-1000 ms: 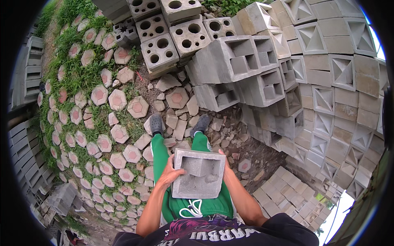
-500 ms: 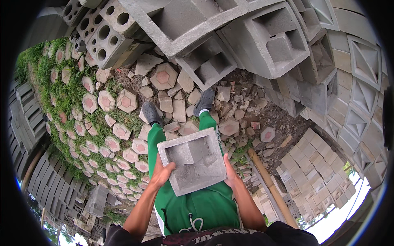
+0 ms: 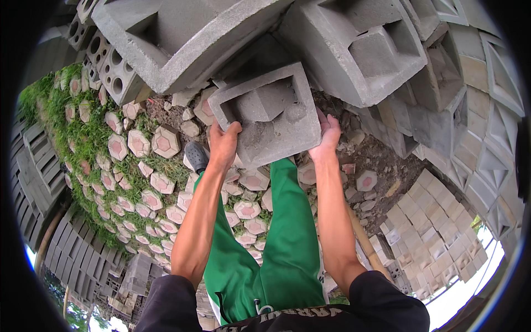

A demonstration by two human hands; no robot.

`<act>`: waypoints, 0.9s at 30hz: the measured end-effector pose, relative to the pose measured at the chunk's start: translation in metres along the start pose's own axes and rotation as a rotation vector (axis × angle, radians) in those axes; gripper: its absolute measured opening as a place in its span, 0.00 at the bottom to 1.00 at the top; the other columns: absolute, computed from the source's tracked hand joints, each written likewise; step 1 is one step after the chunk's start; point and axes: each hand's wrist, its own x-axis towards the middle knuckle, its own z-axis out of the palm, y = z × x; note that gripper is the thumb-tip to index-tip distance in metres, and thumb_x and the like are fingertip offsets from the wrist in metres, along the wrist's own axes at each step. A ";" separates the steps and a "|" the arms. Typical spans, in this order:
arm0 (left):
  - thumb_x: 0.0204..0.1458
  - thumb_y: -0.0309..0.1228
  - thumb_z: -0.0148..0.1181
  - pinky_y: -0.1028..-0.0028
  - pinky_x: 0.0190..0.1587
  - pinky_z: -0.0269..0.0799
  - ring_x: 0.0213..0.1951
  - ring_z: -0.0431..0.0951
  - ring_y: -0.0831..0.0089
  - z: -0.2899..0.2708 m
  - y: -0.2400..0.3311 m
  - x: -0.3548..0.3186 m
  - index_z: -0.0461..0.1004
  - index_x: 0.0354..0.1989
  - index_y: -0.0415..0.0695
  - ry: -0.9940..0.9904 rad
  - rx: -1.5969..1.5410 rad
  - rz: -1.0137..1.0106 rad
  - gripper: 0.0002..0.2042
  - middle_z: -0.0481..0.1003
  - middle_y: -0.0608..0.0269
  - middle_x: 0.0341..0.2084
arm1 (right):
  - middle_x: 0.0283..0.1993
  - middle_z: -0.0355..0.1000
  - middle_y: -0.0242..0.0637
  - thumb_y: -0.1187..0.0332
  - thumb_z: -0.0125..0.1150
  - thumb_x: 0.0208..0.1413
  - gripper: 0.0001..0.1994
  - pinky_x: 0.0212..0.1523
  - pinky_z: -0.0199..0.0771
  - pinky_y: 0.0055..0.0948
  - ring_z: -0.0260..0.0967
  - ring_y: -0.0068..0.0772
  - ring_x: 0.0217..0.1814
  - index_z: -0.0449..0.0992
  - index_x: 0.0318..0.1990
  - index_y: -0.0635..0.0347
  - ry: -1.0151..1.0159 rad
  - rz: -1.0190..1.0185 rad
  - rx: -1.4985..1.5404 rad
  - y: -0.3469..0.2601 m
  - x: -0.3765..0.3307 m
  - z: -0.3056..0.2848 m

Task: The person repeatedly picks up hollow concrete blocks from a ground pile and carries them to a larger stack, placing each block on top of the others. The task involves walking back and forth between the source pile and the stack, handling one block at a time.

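Between both my hands I carry a grey concrete block, hollowed like a square box with a raised inner wedge, held out over the ground before me. My left hand grips its left side, thumb over the near rim. On the right side my right hand supports it, the fingers partly hidden behind the block. Just beyond its far edge are two similar blocks: a large one at the upper left and another at the upper right. A dark gap lies between them.
Hexagonal pavers and broken rubble cover the ground, with grass at the left. Stacks of perforated blocks stand at the upper left. A wall of patterned blocks rises at right, and a wooden pole leans beside my right arm.
My arms have stretched forward, carrying the concrete block from above my thighs up to the stacked blocks. The stacked blocks now appear nearer and larger.
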 end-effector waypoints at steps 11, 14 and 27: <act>0.46 0.21 0.51 0.76 0.38 0.65 0.33 0.67 0.77 0.031 -0.009 0.030 0.66 0.46 0.40 0.205 -0.176 0.095 0.16 0.69 0.66 0.32 | 0.63 0.60 0.38 0.50 0.32 0.62 0.26 0.63 0.55 0.48 0.56 0.45 0.64 0.62 0.60 0.55 -0.081 -0.031 0.197 0.037 0.016 0.036; 0.46 0.21 0.50 0.77 0.39 0.65 0.33 0.67 0.77 0.030 -0.006 0.032 0.65 0.47 0.39 0.173 -0.187 0.094 0.17 0.69 0.66 0.32 | 0.64 0.58 0.38 0.52 0.32 0.63 0.25 0.63 0.57 0.48 0.54 0.44 0.65 0.60 0.62 0.54 -0.065 -0.049 0.222 0.042 0.011 0.061; 0.44 0.19 0.50 0.76 0.39 0.65 0.36 0.68 0.75 0.031 0.014 0.048 0.60 0.52 0.40 0.088 -0.141 0.158 0.23 0.70 0.63 0.36 | 0.68 0.53 0.38 0.50 0.29 0.62 0.27 0.66 0.50 0.46 0.50 0.44 0.68 0.57 0.64 0.52 -0.212 -0.109 0.011 0.031 0.056 0.064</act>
